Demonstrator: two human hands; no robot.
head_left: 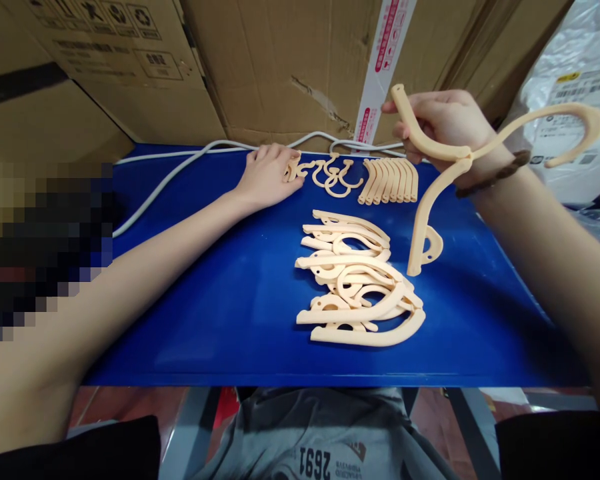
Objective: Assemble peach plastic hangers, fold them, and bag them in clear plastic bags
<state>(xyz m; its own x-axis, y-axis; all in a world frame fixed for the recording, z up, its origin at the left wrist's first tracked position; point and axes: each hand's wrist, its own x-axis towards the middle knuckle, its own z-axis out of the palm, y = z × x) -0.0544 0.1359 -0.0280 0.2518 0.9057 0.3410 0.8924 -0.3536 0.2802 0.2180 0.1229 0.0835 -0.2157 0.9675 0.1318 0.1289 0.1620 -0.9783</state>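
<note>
My right hand [443, 127] is raised above the right side of the blue table [220, 300], closed on a cream plastic hanger [433, 193] whose arms spread apart and whose hook [575, 113] points right. At the back of the table, my left hand [270, 175] rests over small cream pieces [293, 167], its fingers bent around them. Right beside it lie loose cream hooks [337, 177], then a neat row of curved cream arms [389, 180]. Folded cream hangers [360, 287] form a pile nearer the front.
Cardboard boxes [290, 73] stand behind the table. A white cable [173, 170] runs along the back and left. Plastic-wrapped packages [570, 87] are at the right. The table's front edge [280, 381] is near my lap.
</note>
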